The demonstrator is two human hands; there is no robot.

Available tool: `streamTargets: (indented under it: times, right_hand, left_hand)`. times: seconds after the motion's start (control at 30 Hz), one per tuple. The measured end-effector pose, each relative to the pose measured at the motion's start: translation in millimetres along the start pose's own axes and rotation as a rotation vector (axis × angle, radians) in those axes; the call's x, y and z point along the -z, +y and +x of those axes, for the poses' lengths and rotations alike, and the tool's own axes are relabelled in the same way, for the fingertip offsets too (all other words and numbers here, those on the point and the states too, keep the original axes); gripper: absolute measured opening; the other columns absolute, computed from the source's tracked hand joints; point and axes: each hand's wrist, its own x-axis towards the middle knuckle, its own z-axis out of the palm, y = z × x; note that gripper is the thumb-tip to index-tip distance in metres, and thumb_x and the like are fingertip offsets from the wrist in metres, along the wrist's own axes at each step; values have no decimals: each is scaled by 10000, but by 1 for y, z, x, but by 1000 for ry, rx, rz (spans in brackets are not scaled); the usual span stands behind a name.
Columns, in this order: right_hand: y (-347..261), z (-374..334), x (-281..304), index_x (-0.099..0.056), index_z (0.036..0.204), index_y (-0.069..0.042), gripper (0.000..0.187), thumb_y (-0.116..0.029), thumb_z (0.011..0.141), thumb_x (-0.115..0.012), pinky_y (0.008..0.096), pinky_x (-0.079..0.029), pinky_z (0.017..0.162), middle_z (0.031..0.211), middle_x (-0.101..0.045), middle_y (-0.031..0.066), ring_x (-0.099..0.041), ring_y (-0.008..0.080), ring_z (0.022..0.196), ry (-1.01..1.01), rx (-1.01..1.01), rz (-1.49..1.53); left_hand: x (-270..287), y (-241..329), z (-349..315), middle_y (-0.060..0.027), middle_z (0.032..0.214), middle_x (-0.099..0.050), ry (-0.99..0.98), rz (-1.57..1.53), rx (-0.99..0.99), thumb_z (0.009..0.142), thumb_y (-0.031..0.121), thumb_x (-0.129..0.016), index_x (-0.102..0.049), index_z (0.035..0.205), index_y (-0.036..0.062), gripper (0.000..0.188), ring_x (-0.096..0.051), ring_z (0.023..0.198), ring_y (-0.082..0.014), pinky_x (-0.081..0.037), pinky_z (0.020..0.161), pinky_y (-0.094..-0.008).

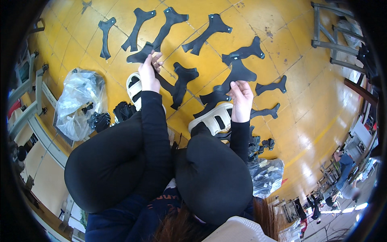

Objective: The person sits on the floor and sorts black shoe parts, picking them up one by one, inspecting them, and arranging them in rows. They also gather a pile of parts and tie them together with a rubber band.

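My left hand (150, 74) pinches a flat black forked piece (139, 55), which looks like cut fabric, by its near part. A second black piece (185, 78) lies just right of that hand. Between thumb and fingers, my right hand (242, 97) grips another black Y-shaped piece (238, 72), its wide end turned away from me. Under and left of it, more black strips (213, 97) overlap near my right shoe; which piece they belong to I cannot tell.
Several similar black pieces (209, 34) are spread in an arc over the yellow tiled floor (290, 52). A clear plastic bag (80, 99) sits at left, another bag (266, 175) at right. My light sandals (213, 119) stand between. Metal frames (334, 34) border the floor.
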Motion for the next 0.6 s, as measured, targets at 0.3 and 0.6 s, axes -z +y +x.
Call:
streamTargets:
  times: [0.3,0.6]
  right_hand:
    - [34,6,-40,-582,904,-3,141,-77,824,-672,209,-441,624,760,-596,26,-540,75,666,-228,47,-104]
    - [42,34,-77,-572,905,80,186,-67,822,-651,236,-477,572,788,-647,99,-607,113,630,-294,144,-374]
  left_hand:
    - [-60,-22,-56,-14,973,-626,-629,167,341,906,340,-576,-578,1093,41,353,-576,861,-75,-436,727,-208]
    - [-41,-12,-39,-36,971,-634,-530,162,53,851,140,-647,-592,1029,0,234,-571,867,-82,-439,784,-228]
